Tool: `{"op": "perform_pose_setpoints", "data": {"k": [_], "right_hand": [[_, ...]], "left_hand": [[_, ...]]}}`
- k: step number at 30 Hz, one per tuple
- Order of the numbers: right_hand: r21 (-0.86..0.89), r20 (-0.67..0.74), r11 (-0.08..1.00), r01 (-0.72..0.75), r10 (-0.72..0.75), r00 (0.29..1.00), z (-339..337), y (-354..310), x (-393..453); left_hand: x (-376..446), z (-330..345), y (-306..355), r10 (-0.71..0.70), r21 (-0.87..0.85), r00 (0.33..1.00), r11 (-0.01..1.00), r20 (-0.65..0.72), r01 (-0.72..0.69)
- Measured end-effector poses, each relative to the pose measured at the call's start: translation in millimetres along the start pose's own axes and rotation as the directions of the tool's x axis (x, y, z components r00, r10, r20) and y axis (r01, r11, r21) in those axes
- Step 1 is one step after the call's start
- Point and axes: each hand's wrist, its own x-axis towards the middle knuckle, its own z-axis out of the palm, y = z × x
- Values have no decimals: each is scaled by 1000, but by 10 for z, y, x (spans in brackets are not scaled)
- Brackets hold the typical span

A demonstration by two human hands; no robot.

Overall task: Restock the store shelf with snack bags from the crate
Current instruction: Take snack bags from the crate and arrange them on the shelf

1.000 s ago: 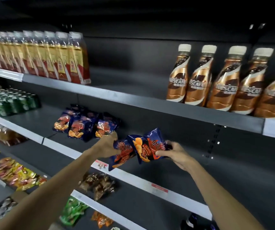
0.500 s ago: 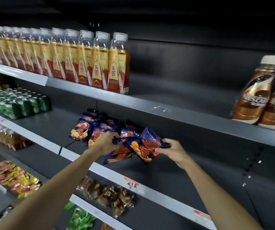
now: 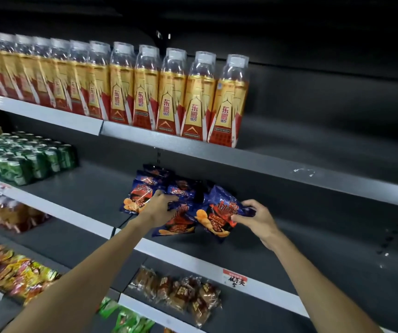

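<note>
Several dark blue snack bags with red and orange print stand in a cluster (image 3: 145,188) on the grey middle shelf (image 3: 313,236). My left hand (image 3: 158,206) grips one blue snack bag (image 3: 177,227) at the shelf's front, just right of that cluster. My right hand (image 3: 257,218) pinches the right end of another blue snack bag (image 3: 217,216), held tilted beside the first. Both bags touch each other above the shelf's front edge. The crate is out of view.
Gold and red drink bottles (image 3: 171,97) line the top shelf. Green cans (image 3: 25,157) sit at the left of the middle shelf. Below are brown wrapped snacks (image 3: 181,296) and colourful packets (image 3: 15,272). A price tag (image 3: 235,280) is on the shelf rail.
Both hands carried the blue bags leftward to the cluster on the shelf. The view swung left, so the brown coffee bottles left the frame.
</note>
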Motion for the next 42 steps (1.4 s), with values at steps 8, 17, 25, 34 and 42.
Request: {"op": "perform_pose_setpoints", "data": {"k": [8,17,25,34,42], "right_hand": [[230,-103,971,-61,87,991,284,64,112],[247,-190,965,-82,131,973,412,305,489],[255,-246,960,-118,183,952,409,387,850],[170,-352,970,-175,226,908,574,489,791],[-11,-438,967,-253,222,871,871,478,620]], "left_hand": [[24,2,-325,-47,-97,997,994,-54,41],[256,56,-514,-54,-118,996,992,-65,46],[607,-5,-579,0,-73,1000,997,10,1],[722,38,-819,65,-122,993,991,94,-53],[769,-41,-1103,118,-175,979,981,166,-88]]}}
